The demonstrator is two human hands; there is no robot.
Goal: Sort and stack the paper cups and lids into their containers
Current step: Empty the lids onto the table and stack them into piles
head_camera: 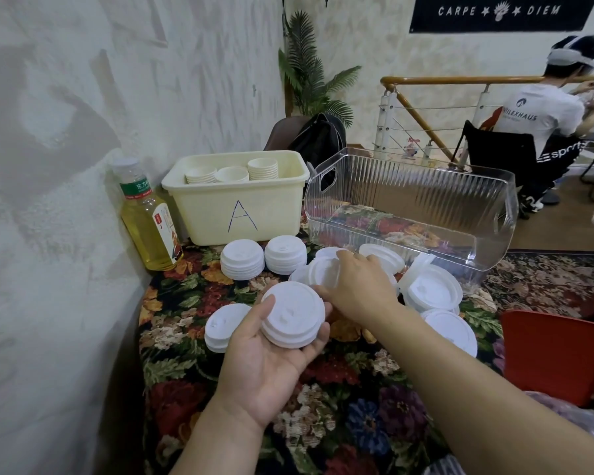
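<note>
Nearest, the left hand gripped a small stack of white plastic lids above the floral-clothed desk. Beyond, the right hand pinched a loose white lid amid scattered lids, before the clear ribbed plastic bin and cream tub marked A holding paper cups.

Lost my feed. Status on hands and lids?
Left hand holds a lid stack. Right hand on loose lids. Clear bin has no lids yet. Nothing blocking.
</note>
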